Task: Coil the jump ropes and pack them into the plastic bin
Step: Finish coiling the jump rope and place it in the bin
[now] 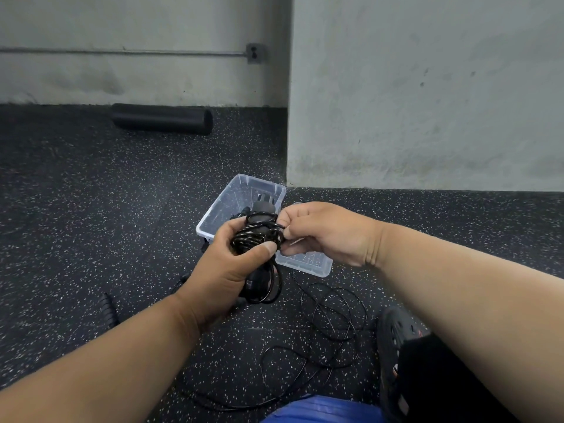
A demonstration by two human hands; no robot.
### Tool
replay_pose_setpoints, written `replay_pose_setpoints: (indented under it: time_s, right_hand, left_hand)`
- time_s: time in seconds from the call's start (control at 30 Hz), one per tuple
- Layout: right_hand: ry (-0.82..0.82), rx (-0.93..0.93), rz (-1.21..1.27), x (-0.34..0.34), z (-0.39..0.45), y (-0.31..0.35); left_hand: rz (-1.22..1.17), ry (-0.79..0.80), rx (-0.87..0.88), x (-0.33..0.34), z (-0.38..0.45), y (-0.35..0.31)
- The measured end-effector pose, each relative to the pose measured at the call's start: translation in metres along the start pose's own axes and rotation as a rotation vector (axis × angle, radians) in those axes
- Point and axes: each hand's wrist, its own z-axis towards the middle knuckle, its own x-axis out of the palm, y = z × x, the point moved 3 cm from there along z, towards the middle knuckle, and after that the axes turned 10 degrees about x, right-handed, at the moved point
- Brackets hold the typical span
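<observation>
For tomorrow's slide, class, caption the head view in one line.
Both hands wind a black jump rope above the clear bin; another rope lies loose on the floor.

A black jump rope [259,236], its glossy cord wound in tight loops around its dark handles, is held upright above a clear plastic bin [213,218] that sits on the speckled floor. A second black rope [329,325] lies uncoiled in loose, tangled loops on the floor just beside the bin's near end.
</observation>
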Motion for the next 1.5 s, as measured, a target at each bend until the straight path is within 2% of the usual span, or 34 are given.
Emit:
replay_pose_setpoints:
  time_s: [0.13,0.33,0.47,0.6,0.7,0.87,1.0,1.13,1.23,1.3,1.4,1.5]
  right_hand:
    - [0.016,-0.045,-0.079,-0.002,0.000,-0.002]
    - [-0.283,-0.223,-0.478,-0.002,-0.005,0.008]
    - [-0.388,-0.265,-0.562,0.002,-0.008,0.010]
    - [-0.506,-0.340,-0.721,0.008,-0.014,0.013]
    - [-0.504,-0.379,-0.812,0.008,-0.018,0.018]
    - [-0.374,-0.365,-0.721,0.002,-0.020,0.014]
    - [-0.438,-0.377,-0.669,0.005,-0.017,0.011]
    - [-0.563,-0.457,-0.843,0.009,-0.021,0.014]
    - [-0.526,-0.478,-0.862,0.012,-0.021,0.015]
    - [-0.412,-0.406,-0.732,0.007,-0.019,0.014]
    - [-0.245,-0.246,-0.363,0.000,-0.015,0.014]
    - [-0.222,-0.193,-0.222,0.001,-0.013,0.011]
  left_hand:
    - [-0.012,-0.005,-0.008,0.000,-0.001,-0.004]
    - [0.087,-0.084,-0.008,0.000,0.001,-0.004]
    - [0.199,-0.102,0.010,-0.001,0.000,-0.002]
    - [0.184,-0.084,0.026,0.001,0.000,-0.009]
    - [0.207,-0.071,0.043,-0.001,0.000,-0.011]
    - [0.306,-0.003,0.050,-0.003,0.002,-0.010]
    - [0.300,-0.012,0.047,-0.004,0.005,-0.008]
    - [0.209,-0.031,0.026,-0.007,0.006,-0.010]
    - [0.162,-0.023,-0.004,-0.009,0.006,-0.009]
    - [0.142,-0.017,-0.009,-0.012,0.007,-0.009]
    - [0.170,0.002,0.018,-0.014,0.009,-0.011]
    - [0.174,0.055,0.022,-0.010,0.008,-0.013]
